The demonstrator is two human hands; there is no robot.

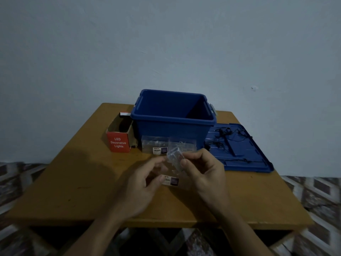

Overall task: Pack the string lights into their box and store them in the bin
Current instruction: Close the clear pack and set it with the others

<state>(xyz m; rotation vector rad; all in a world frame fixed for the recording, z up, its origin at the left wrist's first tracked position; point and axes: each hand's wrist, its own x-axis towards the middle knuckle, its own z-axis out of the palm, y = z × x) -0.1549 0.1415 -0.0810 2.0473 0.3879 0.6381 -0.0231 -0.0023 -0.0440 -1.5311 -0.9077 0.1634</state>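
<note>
Above the middle of the table, both hands hold a clear plastic bag (170, 179) with a small label at its lower end. My right hand (203, 169) pinches a clear plastic piece (175, 156) at the bag's top. My left hand (145, 179) grips the bag's left edge. The red box (118, 143), printed "LED Decorative Lights", stands open at the back left. Beside it is the open blue bin (173, 119). Dark string lights (227, 139) lie tangled on the blue lid (245, 156) at the right.
Two more clear bags (156, 145) lie in front of the bin. The brown wooden table (83, 182) stands against a pale wall, with patterned floor on both sides.
</note>
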